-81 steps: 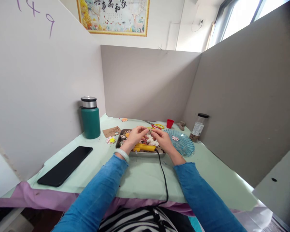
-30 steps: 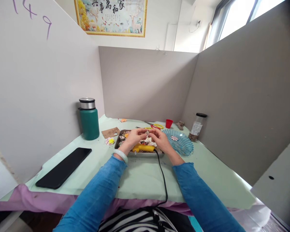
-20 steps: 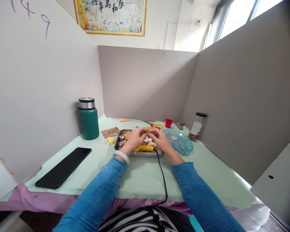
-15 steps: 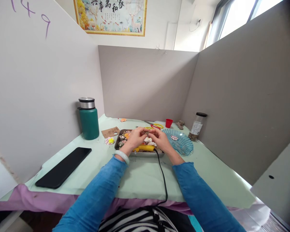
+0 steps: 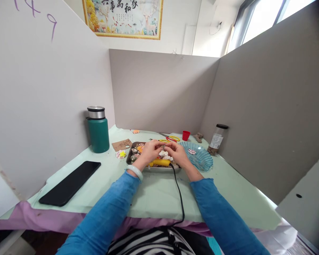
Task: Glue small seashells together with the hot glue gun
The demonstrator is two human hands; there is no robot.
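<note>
Above a metal tray point(image 5: 162, 170) of small decorated pieces, my left hand point(image 5: 149, 151) and my right hand point(image 5: 177, 152) meet fingertip to fingertip. Both are closed in a pinch around something small and greyish, too tiny to name. A yellow-handled corded tool point(image 5: 161, 162), like a glue gun, lies across the tray below my hands, its black cord point(image 5: 180, 193) running down over the table's front edge. Left of the tray sits a round speckled piece with a yellow star point(image 5: 121, 154). To the right, a blue glass plate point(image 5: 203, 157) bears a small patterned piece point(image 5: 191, 151).
A green bottle point(image 5: 98, 134) and a black phone point(image 5: 70, 183) are at the left. Behind the tray lie a brown card point(image 5: 121, 145), scissors with yellow and red handles point(image 5: 172, 139) and a red cup point(image 5: 186, 135). A black-lidded jar point(image 5: 217, 140) stands by the right partition point(image 5: 268, 106).
My hands keep their pinch over the tray with hardly any movement. The whole view has shifted very slightly.
</note>
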